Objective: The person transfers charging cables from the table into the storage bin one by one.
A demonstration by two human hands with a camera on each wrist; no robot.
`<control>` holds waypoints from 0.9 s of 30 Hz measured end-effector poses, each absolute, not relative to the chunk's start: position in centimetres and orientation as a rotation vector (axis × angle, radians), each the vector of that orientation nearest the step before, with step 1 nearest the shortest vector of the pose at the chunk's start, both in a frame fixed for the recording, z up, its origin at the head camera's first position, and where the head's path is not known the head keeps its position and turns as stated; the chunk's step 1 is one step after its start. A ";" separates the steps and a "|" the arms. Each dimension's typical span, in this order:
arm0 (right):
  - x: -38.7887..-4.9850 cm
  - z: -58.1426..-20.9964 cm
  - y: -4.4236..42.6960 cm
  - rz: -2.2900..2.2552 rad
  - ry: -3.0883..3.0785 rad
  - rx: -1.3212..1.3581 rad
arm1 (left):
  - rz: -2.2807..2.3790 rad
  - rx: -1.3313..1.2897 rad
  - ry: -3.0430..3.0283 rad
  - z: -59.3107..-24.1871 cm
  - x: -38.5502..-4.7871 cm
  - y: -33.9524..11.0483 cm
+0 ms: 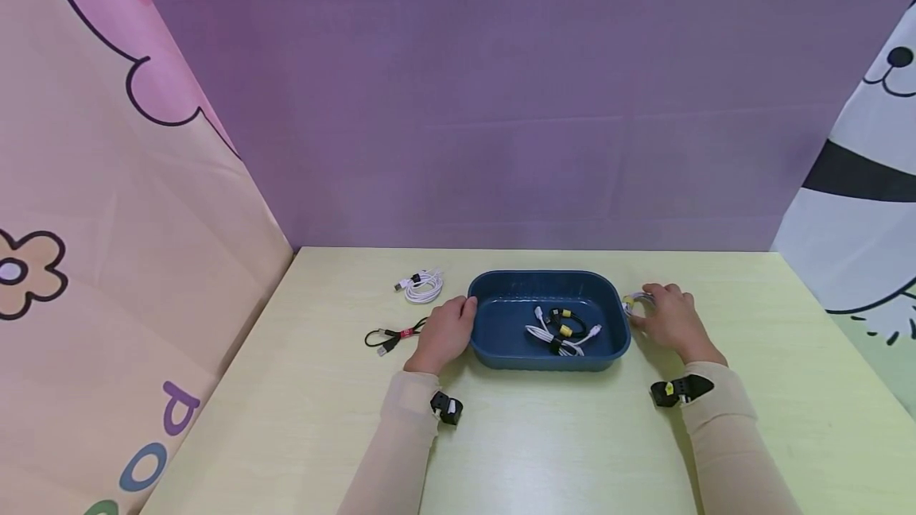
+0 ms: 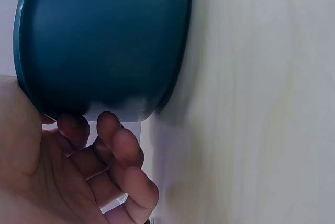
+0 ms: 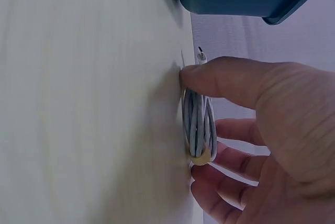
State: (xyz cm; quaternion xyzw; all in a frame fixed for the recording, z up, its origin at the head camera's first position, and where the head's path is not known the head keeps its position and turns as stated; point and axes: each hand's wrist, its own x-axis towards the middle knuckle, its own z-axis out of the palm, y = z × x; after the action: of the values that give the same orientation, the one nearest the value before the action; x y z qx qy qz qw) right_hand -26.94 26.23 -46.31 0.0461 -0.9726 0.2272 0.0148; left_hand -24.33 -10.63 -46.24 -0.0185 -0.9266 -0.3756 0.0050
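A blue plastic basin (image 1: pixel 501 316) sits on the table, holding a white cable (image 1: pixel 567 348) with a black tie and a black cable (image 1: pixel 566 331) with yellow parts. My left hand (image 1: pixel 445 334) grips the basin's left end; in the left wrist view its fingers (image 2: pixel 125 148) curl against that end. Just right of the basin, my right hand (image 1: pixel 674 326) holds a coiled white cable (image 3: pixel 199 124) with a yellowish band. The thumb presses on one end of this coil while the fingers lie along its far side, low at the tabletop.
Left of the basin lie another coiled white cable (image 1: pixel 424 287) and, partly behind my left hand, a black cable (image 1: pixel 390 334) with a red tie. The pale wooden table (image 1: pixel 551 451) meets a purple cloth backdrop (image 1: pixel 529 102), with printed cloths on both sides.
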 end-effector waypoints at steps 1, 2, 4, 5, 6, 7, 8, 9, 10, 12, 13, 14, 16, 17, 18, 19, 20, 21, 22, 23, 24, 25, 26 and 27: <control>-26.9 -46.3 26.2 0.708 -3.031 0.138 | -1.176 -0.059 -2.901 -46.2 -24.3 -10.6; -26.9 -46.3 26.2 0.707 -3.036 0.133 | -1.176 -0.060 -2.901 -46.2 -24.3 -10.6; -26.9 -46.2 26.3 0.704 -3.038 0.131 | -1.178 -0.064 -2.901 -46.3 -24.3 -10.6; -26.9 -46.2 26.3 0.702 -3.038 0.131 | -1.181 -0.065 -2.902 -46.3 -24.3 -10.6; -26.9 -46.2 26.3 0.698 -3.038 0.134 | -1.182 -0.066 -2.902 -46.3 -24.3 -10.7; -26.9 -46.1 26.3 0.695 -3.037 0.137 | -1.185 -0.065 -2.902 -46.3 -24.3 -10.7; -26.9 -46.1 26.3 0.692 -3.036 0.138 | -1.188 -0.065 -2.902 -46.3 -24.3 -10.7; -26.9 -46.1 26.3 0.688 -3.032 0.143 | -1.191 -0.065 -2.902 -46.3 -24.3 -10.7; -26.8 -46.0 26.3 0.685 -3.028 0.147 | -1.192 -0.064 -2.902 -46.2 -24.3 -10.7; -26.8 -46.0 26.3 0.685 -3.022 0.152 | -1.193 -0.064 -2.901 -46.2 -24.4 -10.7; -26.8 -45.9 26.3 0.686 -3.021 0.153 | -1.192 -0.065 -2.901 -46.3 -24.4 -10.7; -26.8 -45.9 26.3 0.688 -3.019 0.153 | -1.190 -0.064 -2.902 -46.3 -24.4 -10.7; -26.8 -45.9 26.3 0.691 -3.017 0.154 | -1.187 -0.062 -2.902 -46.3 -24.4 -10.7; -26.8 -45.9 26.3 0.695 -3.017 0.154 | -1.187 -0.060 -2.903 -46.3 -24.4 -10.7; -26.8 -45.9 26.3 0.698 -3.017 0.154 | -1.188 -0.058 -2.905 -46.3 -24.4 -10.6; -26.8 -45.9 26.3 0.701 -3.016 0.154 | -1.190 -0.057 -2.906 -46.3 -24.4 -10.6; -26.8 -45.9 26.3 0.704 -3.014 0.155 | -1.194 -0.056 -2.906 -46.3 -24.4 -10.6; -26.8 -45.9 26.4 0.706 -3.011 0.158 | -1.198 -0.054 -2.907 -46.3 -24.4 -10.6; -26.8 -45.9 26.4 0.710 -3.008 0.160 | -1.201 -0.054 -2.908 -46.3 -24.4 -10.7; -26.8 -45.9 26.4 0.716 -3.006 0.159 | -1.203 -0.054 -2.908 -46.3 -24.4 -10.7; -26.9 -45.9 26.4 0.720 -3.006 0.158 | -1.204 -0.055 -2.908 -46.3 -24.4 -10.7; -26.9 -45.9 26.5 0.725 -3.005 0.156 | -1.203 -0.055 -2.909 -46.4 -24.4 -10.7; -26.9 -46.0 26.5 0.726 -3.004 0.154 | -1.201 -0.054 -2.910 -46.4 -24.4 -10.7; -26.9 -46.0 26.5 0.732 -3.005 0.148 | -1.199 -0.054 -2.912 -46.3 -24.4 -10.6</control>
State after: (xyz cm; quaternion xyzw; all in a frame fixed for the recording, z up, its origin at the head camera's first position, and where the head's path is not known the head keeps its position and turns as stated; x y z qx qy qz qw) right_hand -26.94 26.53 -45.97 0.0478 -0.9702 0.2363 0.0228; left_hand -24.36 -10.64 -46.33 -0.0170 -0.9246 -0.3806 -0.0038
